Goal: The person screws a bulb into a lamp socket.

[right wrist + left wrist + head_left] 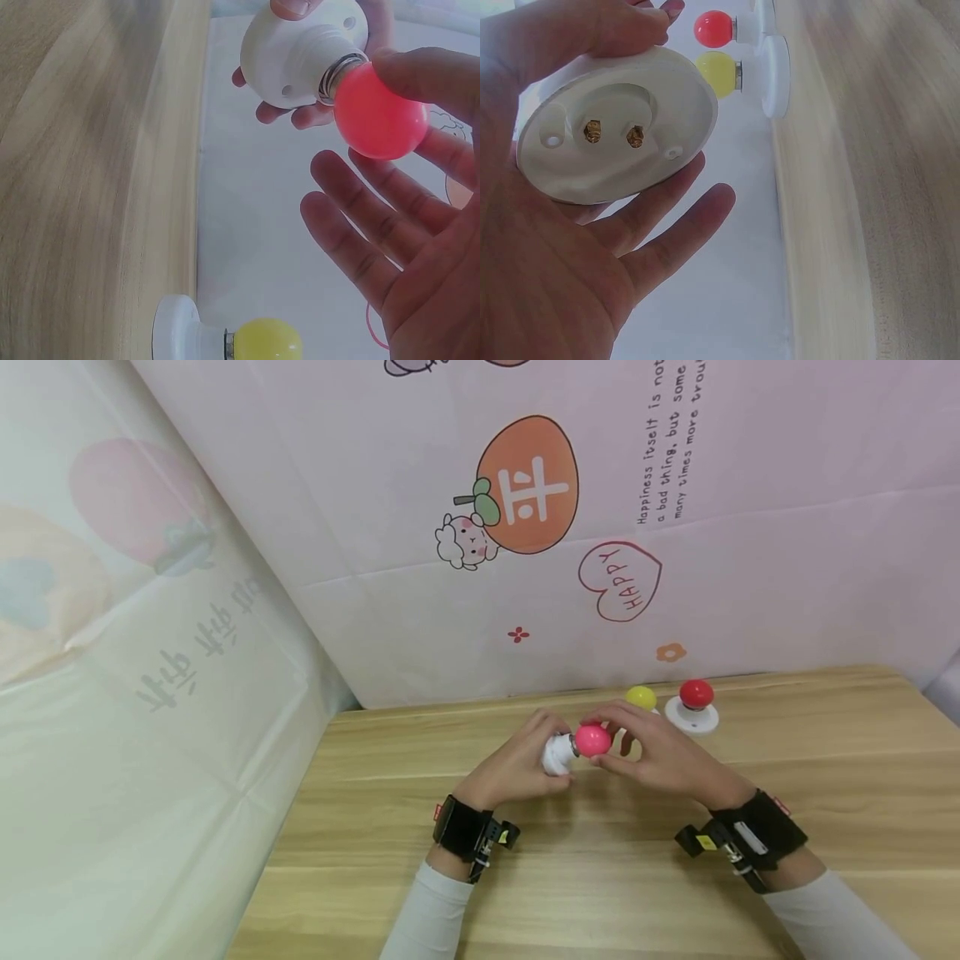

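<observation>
My left hand [513, 760] grips a white round lamp holder [557, 755] by its base, held above the table. The left wrist view shows the underside of that lamp holder [619, 161], with two brass screws in it. A pink light bulb [593, 740] sits at the socket's mouth, part of its metal cap showing. My right hand [660, 752] pinches the bulb between thumb and fingers. In the right wrist view the bulb [379, 112] is tilted along with the holder, and the other right fingers [352, 240] spread away from it.
A red bulb [696, 693] stands upright in a white holder [692, 718] at the table's back edge. Beside it a yellow bulb [641, 697] stands in its own white holder [176, 334], partly behind my right hand. A printed cloth [420, 635] hangs behind the wooden table [390, 843].
</observation>
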Motion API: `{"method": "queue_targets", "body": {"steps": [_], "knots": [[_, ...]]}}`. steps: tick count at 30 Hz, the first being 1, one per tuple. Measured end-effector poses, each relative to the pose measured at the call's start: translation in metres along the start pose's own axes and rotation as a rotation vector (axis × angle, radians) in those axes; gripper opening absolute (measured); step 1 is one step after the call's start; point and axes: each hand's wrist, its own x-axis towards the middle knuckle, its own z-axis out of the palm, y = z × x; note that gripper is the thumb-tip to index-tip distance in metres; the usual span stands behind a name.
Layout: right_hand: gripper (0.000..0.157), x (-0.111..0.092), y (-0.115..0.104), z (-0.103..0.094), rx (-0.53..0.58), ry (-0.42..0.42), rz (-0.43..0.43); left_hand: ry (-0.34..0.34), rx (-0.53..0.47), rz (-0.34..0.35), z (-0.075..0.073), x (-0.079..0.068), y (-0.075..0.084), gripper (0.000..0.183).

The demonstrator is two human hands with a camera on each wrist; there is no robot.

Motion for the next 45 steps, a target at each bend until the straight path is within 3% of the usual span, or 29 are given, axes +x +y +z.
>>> {"method": "queue_targets", "body": {"steps": [29, 45], "knots": [[0.046, -0.0013, -0.0008, 0.0004, 0.003, -0.026, 0.108, 0.016, 0.01, 0.005, 0.0009, -0.0015, 0.0005, 0.047], [0.07, -0.0013, -0.0023, -0.0028, 0.029, -0.037, 0.075, 0.025, -0.011, 0.002, -0.0004, -0.0008, 0.0002, 0.047]]}}
